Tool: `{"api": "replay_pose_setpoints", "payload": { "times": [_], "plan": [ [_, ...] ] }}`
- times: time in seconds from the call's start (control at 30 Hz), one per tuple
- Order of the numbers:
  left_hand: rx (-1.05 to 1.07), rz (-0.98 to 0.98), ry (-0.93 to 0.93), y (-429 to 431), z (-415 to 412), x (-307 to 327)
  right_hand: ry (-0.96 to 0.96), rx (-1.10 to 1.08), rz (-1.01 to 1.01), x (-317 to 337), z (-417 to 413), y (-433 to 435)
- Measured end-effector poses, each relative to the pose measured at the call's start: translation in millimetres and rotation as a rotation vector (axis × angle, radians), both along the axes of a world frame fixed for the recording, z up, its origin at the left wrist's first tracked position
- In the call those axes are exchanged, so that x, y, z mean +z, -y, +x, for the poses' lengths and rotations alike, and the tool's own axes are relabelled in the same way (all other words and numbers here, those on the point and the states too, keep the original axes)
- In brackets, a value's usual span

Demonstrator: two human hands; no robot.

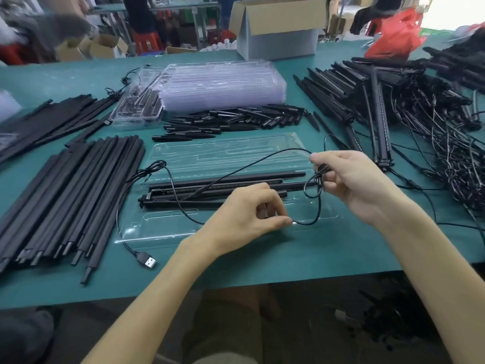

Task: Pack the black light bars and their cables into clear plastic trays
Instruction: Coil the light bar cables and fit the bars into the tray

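A clear plastic tray (183, 151) lies open on the green table in front of me, with black light bars (225, 179) lying across its middle. A thin black cable (252, 164) arcs above the tray. My right hand (351, 185) pinches a small coil of that cable above the tray's right end. My left hand (249, 216) pinches the same cable lower down, over the tray's near edge. The cable's USB plug (147, 260) rests on the table, near left of the tray.
A stack of clear trays (223, 85) stands behind, with a filled tray (136, 106) to its left. Short black pieces (231, 119) lie between. Black rods (68, 195) pile at left; bars with tangled cables (420, 114) at right. A cardboard box (278, 30) sits far back.
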State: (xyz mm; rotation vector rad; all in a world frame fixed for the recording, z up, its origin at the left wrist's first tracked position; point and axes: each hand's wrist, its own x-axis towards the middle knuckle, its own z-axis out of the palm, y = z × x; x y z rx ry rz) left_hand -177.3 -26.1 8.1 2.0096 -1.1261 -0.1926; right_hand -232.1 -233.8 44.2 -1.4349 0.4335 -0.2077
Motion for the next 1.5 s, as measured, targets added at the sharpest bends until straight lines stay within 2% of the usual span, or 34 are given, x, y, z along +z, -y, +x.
{"api": "replay_pose_setpoints", "payload": {
  "times": [0.17,0.37,0.53,0.83,1.03,1.23,1.5],
  "plan": [
    [0.115,-0.053,-0.019,3,0,-2,0.030,0.016,-0.062,-5,-3,0],
    [0.268,0.004,0.060,11,0,-4,0.073,-0.026,-0.275,-14,-8,-1],
    [0.304,0.017,0.067,14,1,-6,0.088,-0.046,-0.273,-16,-13,1],
    [0.409,-0.160,-0.249,8,5,-9,0.085,0.038,-0.248,-18,-22,-9],
    [0.314,-0.146,-0.365,3,6,-3,0.038,0.052,-0.314,-24,-28,-8],
    [0.100,-0.127,-0.398,-2,10,4,0.062,0.025,-0.350,-24,-29,-12],
    [-0.086,-0.063,-0.397,-4,12,5,0.051,0.118,-0.225,-26,-30,-14]
  ]
}}
